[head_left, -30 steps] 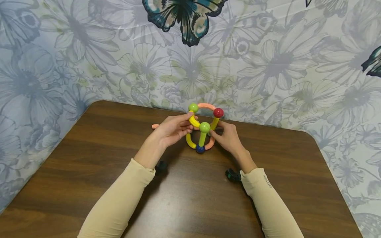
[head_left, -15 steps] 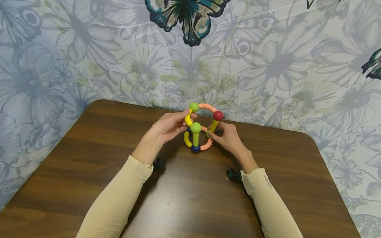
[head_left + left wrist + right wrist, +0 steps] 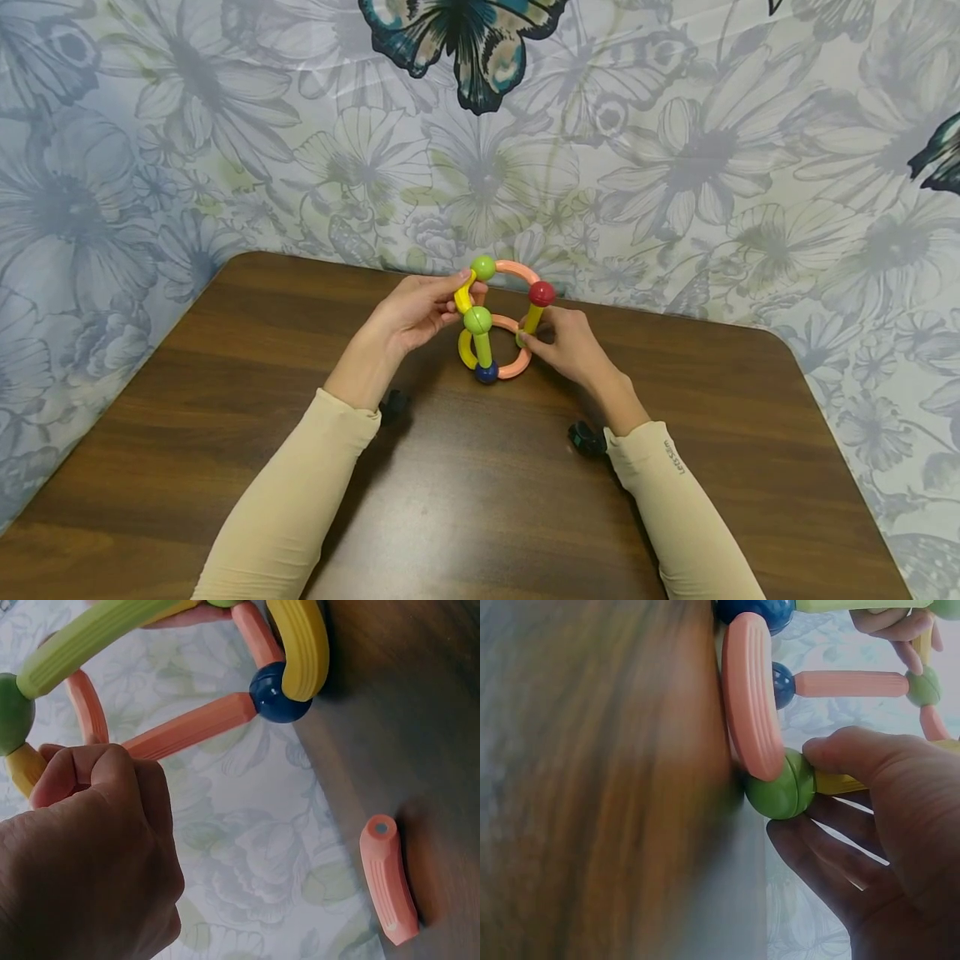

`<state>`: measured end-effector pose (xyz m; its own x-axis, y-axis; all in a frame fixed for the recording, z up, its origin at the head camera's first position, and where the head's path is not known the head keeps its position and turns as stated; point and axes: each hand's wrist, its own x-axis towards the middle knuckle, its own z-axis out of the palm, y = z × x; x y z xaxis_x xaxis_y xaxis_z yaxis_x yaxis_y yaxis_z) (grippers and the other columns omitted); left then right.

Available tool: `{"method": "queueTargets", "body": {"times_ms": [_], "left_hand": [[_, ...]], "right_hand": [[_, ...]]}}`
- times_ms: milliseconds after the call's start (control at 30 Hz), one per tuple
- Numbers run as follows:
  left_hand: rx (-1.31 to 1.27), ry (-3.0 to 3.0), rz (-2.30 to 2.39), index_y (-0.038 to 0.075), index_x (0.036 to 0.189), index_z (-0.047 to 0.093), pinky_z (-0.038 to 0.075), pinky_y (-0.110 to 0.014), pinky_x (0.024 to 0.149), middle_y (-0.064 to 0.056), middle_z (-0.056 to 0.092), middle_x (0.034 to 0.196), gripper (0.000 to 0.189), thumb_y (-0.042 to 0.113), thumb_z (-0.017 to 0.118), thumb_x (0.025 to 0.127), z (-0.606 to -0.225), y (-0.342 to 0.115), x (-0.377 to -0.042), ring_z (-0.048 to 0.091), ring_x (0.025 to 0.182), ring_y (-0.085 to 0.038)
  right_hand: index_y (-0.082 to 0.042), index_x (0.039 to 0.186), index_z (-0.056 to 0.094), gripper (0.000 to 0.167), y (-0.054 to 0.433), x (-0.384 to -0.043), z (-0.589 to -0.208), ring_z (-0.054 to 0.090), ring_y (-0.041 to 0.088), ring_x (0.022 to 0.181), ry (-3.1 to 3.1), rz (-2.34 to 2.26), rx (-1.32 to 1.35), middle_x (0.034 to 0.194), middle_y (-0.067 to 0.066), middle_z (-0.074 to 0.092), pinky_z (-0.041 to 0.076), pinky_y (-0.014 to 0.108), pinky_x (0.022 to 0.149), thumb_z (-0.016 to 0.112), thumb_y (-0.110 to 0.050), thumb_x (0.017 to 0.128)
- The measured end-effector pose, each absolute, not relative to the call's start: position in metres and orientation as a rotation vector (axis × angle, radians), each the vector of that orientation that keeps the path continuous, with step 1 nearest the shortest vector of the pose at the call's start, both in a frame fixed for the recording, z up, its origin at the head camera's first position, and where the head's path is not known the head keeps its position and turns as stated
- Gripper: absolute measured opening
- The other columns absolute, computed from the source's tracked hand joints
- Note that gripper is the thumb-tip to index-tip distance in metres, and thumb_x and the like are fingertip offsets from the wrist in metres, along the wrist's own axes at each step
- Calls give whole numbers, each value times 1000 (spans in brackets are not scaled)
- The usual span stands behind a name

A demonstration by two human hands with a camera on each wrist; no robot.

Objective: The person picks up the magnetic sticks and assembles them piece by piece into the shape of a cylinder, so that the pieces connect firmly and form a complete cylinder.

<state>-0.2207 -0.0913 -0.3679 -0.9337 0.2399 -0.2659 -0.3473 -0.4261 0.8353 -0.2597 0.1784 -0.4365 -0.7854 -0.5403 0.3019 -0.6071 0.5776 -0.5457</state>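
Observation:
A magnetic ball-and-rod frame stands on the table, with an upper and a lower ring. My left hand [image 3: 412,310] pinches the curved yellow rod [image 3: 463,293] of the upper ring, between two green balls [image 3: 477,320]. My right hand [image 3: 573,346] holds the lower green ball [image 3: 780,791] with thumb and fingers. Above that ball a yellow rod rises to a red ball [image 3: 542,293]. A straight green rod [image 3: 483,350] joins the front green ball to a blue ball [image 3: 486,372] below. Curved salmon rods [image 3: 516,364] form parts of both rings.
A loose curved salmon rod [image 3: 388,877] lies on the wooden table [image 3: 465,500], seen in the left wrist view beside the frame. Behind the table's far edge hangs a floral cloth with butterflies [image 3: 300,183].
The frame has turned, its front green and blue balls swinging left. My left hand has moved left with the yellow rod; my right hand has stayed nearly in place.

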Motion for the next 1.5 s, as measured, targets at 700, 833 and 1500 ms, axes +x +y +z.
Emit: {"method": "queueTargets", "body": {"times_ms": [700,833,1500], "left_hand": [[-227,1417,2393,-3,117,68,49,-20,69,-6,73,96,39,34,58,109,-373,-93,-224,58,77,-13],[-215,1539,2361,0,103,70,51,-20,68,-6,69,85,25,24,63,108,-376,-106,-224,57,74,-14],[112,2614,1128,-2,90,65,62,-34,57,-13,70,69,20,11,78,95,-408,-79,-218,70,54,-19]], "right_hand": [[-13,113,74,22,180,-259,-434,75,23,103,-2725,1119,967,104,2,80,57,50,95,82,-19,93],[-16,116,76,25,186,-258,-430,72,20,112,-2708,1256,970,111,-3,79,54,51,101,83,-23,93],[-6,127,72,29,214,-272,-429,72,27,115,-2949,1303,1038,117,10,77,57,47,102,65,0,100]]}}
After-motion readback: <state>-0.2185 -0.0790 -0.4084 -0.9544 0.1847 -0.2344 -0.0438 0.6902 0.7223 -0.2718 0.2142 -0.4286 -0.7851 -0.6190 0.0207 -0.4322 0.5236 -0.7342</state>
